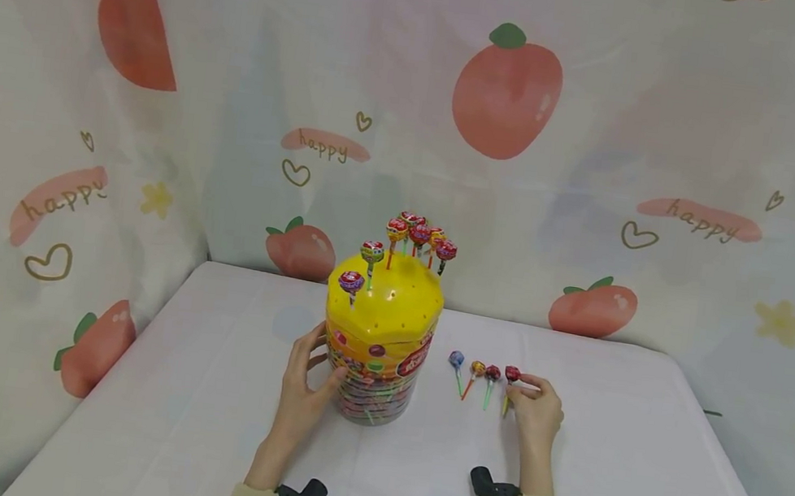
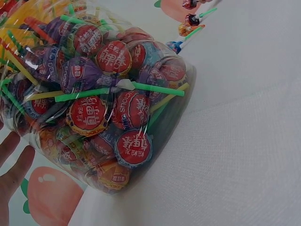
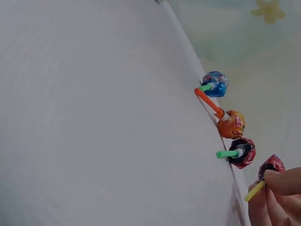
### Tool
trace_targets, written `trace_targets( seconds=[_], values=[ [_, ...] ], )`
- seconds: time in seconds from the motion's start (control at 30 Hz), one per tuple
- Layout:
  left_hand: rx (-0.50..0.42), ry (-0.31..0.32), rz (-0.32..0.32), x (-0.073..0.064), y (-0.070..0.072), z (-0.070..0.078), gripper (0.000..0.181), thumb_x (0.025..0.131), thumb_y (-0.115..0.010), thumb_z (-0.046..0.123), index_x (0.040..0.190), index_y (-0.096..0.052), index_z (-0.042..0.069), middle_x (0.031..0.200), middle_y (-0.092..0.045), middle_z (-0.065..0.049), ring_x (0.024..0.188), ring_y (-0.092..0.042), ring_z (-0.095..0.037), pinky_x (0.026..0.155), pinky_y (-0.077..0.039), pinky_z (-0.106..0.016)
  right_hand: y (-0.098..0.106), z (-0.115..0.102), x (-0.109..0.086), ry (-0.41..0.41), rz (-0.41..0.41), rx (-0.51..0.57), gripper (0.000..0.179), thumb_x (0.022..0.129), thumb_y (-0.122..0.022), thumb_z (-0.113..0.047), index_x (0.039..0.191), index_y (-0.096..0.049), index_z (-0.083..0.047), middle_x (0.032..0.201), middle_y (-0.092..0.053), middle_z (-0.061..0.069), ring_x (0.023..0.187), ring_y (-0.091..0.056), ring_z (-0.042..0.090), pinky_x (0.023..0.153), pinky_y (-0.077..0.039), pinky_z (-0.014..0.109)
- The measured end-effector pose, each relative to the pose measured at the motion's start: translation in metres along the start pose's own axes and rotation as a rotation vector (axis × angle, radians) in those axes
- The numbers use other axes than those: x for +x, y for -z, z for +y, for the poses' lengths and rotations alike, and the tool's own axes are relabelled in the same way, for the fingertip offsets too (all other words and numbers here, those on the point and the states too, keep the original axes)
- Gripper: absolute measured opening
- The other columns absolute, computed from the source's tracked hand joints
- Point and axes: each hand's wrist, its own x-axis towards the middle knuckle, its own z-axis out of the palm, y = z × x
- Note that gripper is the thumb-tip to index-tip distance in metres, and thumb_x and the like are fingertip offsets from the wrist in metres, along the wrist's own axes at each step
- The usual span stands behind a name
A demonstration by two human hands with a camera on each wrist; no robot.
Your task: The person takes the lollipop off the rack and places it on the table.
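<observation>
A clear tub (image 1: pixel 374 401) filled with wrapped lollipops has a yellow lid (image 1: pixel 391 305) dotted with small holes. Several lollipops (image 1: pixel 371 253) stand upright in the lid, mostly toward its back. My left hand (image 1: pixel 303 393) holds the tub's left side, thumb at the front and fingers around the side. In the left wrist view, fingers (image 2: pixel 16 167) show beside the clear wall. To the right, my right hand (image 1: pixel 537 411) pinches a red-wrapped lollipop (image 3: pixel 272 165) with a yellow stick between thumb and fingers. Its head shows above the thumb.
Left of my right hand lie a blue lollipop (image 1: pixel 456 359), an orange one (image 1: pixel 478 368) and a dark red one (image 1: pixel 493 372), sticks toward me. A white cloth covers the table (image 1: pixel 610 452). Behind it hangs a printed curtain (image 1: pixel 404 60).
</observation>
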Motion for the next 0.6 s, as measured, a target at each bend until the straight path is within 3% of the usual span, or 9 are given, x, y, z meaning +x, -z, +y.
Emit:
trace_targets(
  seconds=[0.1,0.27,0.6],
  values=[
    [-0.002,-0.007,-0.006,0.0003,-0.0002,0.0005,0.068,0.083,-0.068,0.0,0.144,-0.037,0.002,0.139,-0.046,-0.019,0.123,-0.047,-0.029,0.097,-0.048,-0.059,-0.0018,0.0038,0.0017,-0.013,-0.001,-0.012,0.033,0.079,-0.071,-0.01,0.11,-0.065,0.0,0.097,-0.071,0.025,0.06,-0.064,0.015,0.065,-0.043,0.031],
    [-0.002,-0.013,-0.01,0.0008,-0.0004,0.0011,0.068,0.083,-0.068,0.0,0.143,-0.038,0.001,0.138,-0.046,-0.021,0.123,-0.047,-0.028,0.096,-0.048,-0.059,-0.0031,0.0069,0.0034,-0.04,-0.009,-0.015,0.034,0.08,-0.069,-0.009,0.112,-0.064,0.0,0.101,-0.07,0.025,0.093,-0.064,0.041,0.081,-0.042,0.048],
    [0.01,-0.017,0.004,0.0013,-0.0003,0.0017,0.067,0.082,-0.068,-0.002,0.142,-0.039,0.0,0.137,-0.047,-0.02,0.122,-0.046,-0.026,0.095,-0.049,-0.059,-0.006,0.0044,0.0033,-0.053,-0.014,-0.054,0.032,0.082,-0.068,-0.01,0.112,-0.063,0.0,0.102,-0.07,0.025,0.097,-0.059,0.043,0.072,-0.04,0.042]
  ],
)
